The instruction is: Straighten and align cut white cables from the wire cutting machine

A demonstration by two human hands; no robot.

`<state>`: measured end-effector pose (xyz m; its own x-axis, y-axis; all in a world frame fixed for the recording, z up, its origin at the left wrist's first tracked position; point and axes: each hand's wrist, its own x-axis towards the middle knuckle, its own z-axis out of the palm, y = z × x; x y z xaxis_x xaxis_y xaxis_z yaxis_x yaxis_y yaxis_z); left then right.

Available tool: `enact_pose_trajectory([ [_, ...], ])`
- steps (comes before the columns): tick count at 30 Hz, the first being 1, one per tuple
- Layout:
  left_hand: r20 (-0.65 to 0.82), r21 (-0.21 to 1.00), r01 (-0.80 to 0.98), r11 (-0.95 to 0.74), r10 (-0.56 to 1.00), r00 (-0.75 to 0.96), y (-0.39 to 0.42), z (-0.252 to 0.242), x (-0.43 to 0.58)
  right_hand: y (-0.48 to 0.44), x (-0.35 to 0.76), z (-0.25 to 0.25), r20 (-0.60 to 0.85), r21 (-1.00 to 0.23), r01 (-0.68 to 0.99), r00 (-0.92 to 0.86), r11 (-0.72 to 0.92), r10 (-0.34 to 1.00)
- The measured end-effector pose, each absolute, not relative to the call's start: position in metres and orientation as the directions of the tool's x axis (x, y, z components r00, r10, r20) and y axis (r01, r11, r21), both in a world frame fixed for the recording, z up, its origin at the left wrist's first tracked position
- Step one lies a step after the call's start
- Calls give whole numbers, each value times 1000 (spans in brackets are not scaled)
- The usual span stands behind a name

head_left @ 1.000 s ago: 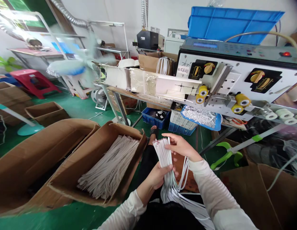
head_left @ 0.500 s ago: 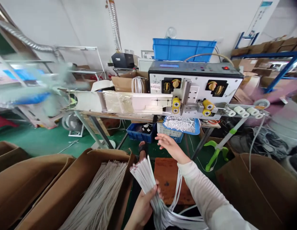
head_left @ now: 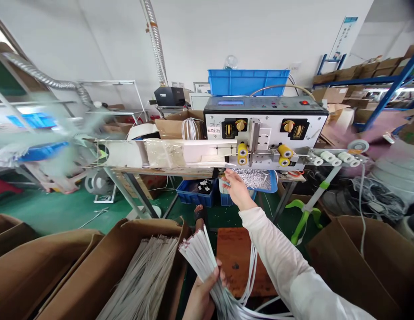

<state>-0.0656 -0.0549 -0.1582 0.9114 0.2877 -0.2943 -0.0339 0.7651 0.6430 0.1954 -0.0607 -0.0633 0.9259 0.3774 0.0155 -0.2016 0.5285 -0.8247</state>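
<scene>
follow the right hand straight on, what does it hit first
Probably the wooden bench's front edge, just past the fingertips of the right hand and below the white trough; depth is hard to judge here.

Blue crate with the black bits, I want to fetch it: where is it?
In the head view, the blue crate sits on the green floor under the wooden bench, just left of the white basket and the person's outstretched right hand.

Blue plastic crate (head_left: 248, 82) top centre, black box unit (head_left: 168, 96) left of it. Blue metal shelving (head_left: 390, 89) upper right, cardboard boxes (head_left: 330, 80) on it. Blurred spinning fan (head_left: 43, 151) far left, silver ducting (head_left: 43, 78) above. Green floor (head_left: 60, 213) lower left.
</scene>
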Motion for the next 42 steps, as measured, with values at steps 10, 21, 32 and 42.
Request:
enact_pose_trajectory([
  [10,-313,625,-38,780,295,903,-56,-161,-65,-38,212,-57,-39,-806,-191,962,560,271],
  [21,-323,613,-38,789,294,900,-54,-160,-66,-19,221,-36,0,-829,-109,981,549,195],
  [32,-288,627,-25,778,261,921,-51,-163,-63,-25,201,-36,177,-880,89,973,467,147],
  [42,-248,654,-38,756,261,933,-38,-157,-59,-88,160,-38,452,-872,259,751,415,482],
])
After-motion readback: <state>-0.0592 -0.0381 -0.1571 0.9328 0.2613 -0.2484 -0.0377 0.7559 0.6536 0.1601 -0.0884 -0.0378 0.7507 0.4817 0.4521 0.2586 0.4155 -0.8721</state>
